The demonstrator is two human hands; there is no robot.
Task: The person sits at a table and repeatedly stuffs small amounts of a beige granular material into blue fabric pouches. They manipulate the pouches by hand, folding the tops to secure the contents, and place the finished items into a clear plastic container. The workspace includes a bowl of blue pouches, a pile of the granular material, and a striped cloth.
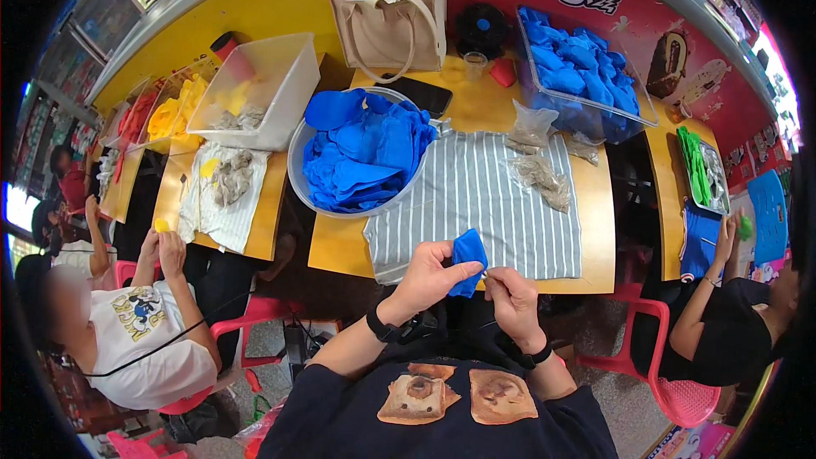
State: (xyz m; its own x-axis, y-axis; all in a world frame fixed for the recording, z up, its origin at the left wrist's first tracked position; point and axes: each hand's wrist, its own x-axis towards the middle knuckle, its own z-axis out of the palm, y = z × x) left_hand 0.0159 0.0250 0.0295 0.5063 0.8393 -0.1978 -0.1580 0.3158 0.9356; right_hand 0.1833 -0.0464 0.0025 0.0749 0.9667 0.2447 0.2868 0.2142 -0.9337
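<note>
My left hand (427,279) pinches a small folded piece of blue cloth (469,248) between thumb and fingers, just past the table's near edge. Close beside it, my right hand (513,304) is closed, its thumb and fingertips together at the cloth's right edge. A tiny pale tip shows there, too small to name. Beyond my hands a grey-and-white striped cloth (476,195) covers part of the table. On it lies a heap of small greyish-beige pieces (544,183) by a clear plastic bag (531,126). A round tub (299,183) full of blue cloth pieces (365,153) stands to the left.
A clear bin (633,123) of blue pieces stands at the back right, a beige tote bag (425,17) at the back, a dark phone (421,95) before it. Co-workers on pink chairs (650,323) sit at tables on both sides. A white bin (285,72) stands left.
</note>
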